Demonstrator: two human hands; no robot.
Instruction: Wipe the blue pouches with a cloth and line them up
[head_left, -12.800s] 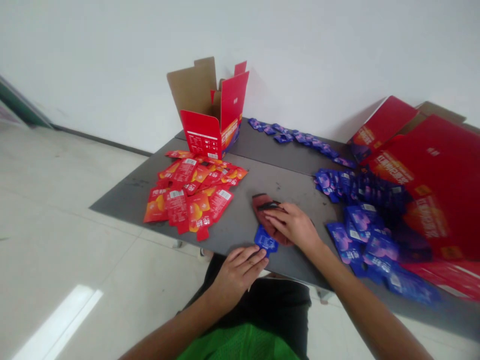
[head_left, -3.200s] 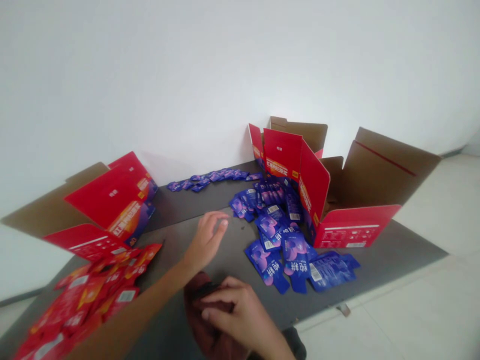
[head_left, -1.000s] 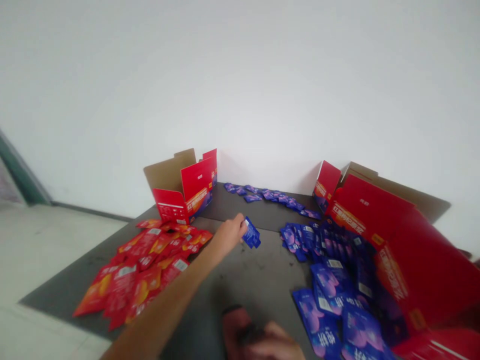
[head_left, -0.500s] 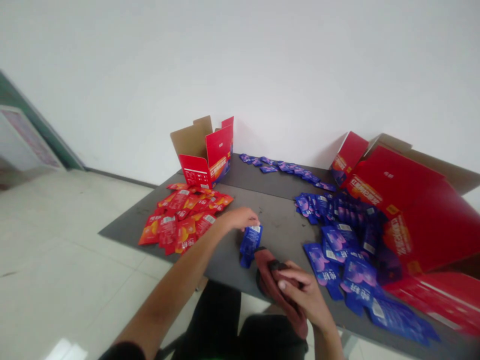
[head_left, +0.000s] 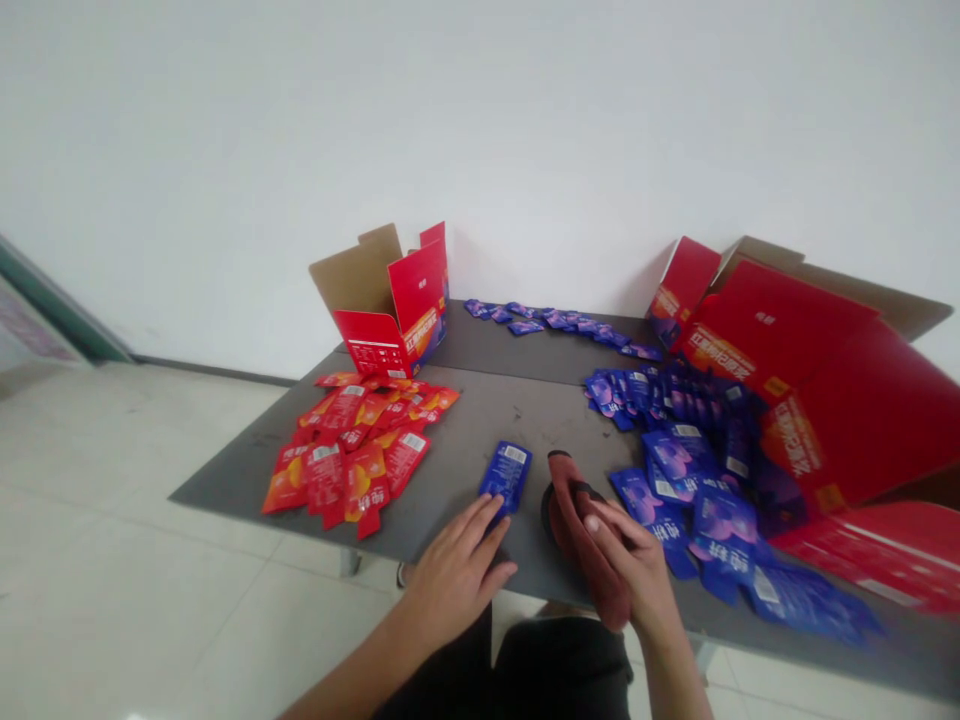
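Note:
In front of me a blue pouch [head_left: 509, 470] lies flat on the grey table [head_left: 480, 400], its white barcode label facing up at the far end. My left hand [head_left: 457, 575] rests its outstretched fingertips on the pouch's near end. Just right of it, my right hand [head_left: 630, 550] is wrapped around a dark red barcode scanner [head_left: 574, 500] with black trim, its head pointing away from me over the table. The palm hides part of the scanner's grip.
Red-orange pouches [head_left: 356, 440] lie in a loose pile on the left, with an open red carton [head_left: 375, 340] behind. Blue pouches [head_left: 679, 460] heap at right against a larger, tilted red carton [head_left: 795, 350]. More blue pouches [head_left: 559, 320] form a row along the wall.
My left hand has drawn back from the pouch's far end to its near end, fingers now flattened. The scanner has risen over the table, and its head now points further forward.

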